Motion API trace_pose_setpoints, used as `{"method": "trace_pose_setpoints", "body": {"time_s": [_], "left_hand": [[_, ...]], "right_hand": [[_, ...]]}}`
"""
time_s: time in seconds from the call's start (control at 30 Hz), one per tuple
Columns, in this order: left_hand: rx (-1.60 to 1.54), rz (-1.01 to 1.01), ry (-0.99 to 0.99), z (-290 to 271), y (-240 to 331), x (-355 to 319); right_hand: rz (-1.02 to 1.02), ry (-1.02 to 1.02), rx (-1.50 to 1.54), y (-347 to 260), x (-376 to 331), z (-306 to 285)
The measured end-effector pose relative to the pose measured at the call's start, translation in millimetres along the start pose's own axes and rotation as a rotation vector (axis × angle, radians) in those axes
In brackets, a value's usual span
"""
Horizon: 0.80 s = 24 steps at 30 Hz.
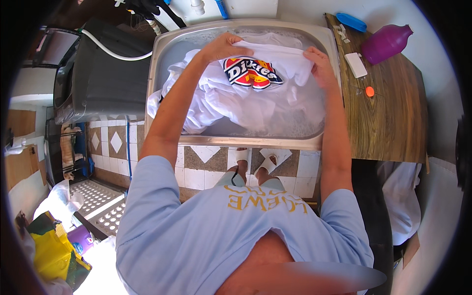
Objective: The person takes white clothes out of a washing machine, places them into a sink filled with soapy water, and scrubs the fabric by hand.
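A wet white garment (211,96) with a red, yellow and dark printed logo lies bunched in a metal sink (332,44) of cloudy, sudsy water. My left hand (223,47) pinches its upper edge near the far side of the basin. Farther right, my right hand (320,66) grips another part of the same edge, so the cloth is stretched between both hands with the logo facing up. Part of the fabric sinks below the water, where its shape is blurred.
Right of the sink, a wood-patterned counter (388,113) holds a purple bottle (387,44), a blue oval dish (351,22), a white box (355,65) and an orange cap (369,91). A pale hose (115,55) runs over a dark appliance (105,83) at left.
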State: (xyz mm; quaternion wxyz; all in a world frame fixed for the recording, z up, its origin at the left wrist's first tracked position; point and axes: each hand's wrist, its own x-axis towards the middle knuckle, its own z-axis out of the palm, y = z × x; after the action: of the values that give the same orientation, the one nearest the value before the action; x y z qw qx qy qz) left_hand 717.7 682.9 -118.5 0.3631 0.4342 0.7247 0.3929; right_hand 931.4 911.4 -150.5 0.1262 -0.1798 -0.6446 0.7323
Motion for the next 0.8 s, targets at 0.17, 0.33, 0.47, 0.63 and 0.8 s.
{"method": "trace_pose_setpoints", "body": {"time_s": [0.17,0.33,0.47,0.63,0.8], "left_hand": [[0.366,0.027,0.245,53.5,-11.6,26.2],[0.734,0.130,0.319,87.8,-38.2,31.4],[0.093,-0.035,0.112,61.3,-49.8,38.6],[-0.982,0.257,0.058,92.1,30.9,30.4],[0.232,0.455,0.394,164.0,67.3,3.1]], "right_hand": [[0.050,0.437,-1.131,55.9,9.4,28.2],[0.111,0.362,0.073,56.1,15.1,10.5],[0.084,0.159,1.236,52.3,8.3,19.0],[0.177,0.291,0.996,87.6,44.6,62.9],[-0.085,-0.583,1.438,116.6,57.6,77.1]]}}
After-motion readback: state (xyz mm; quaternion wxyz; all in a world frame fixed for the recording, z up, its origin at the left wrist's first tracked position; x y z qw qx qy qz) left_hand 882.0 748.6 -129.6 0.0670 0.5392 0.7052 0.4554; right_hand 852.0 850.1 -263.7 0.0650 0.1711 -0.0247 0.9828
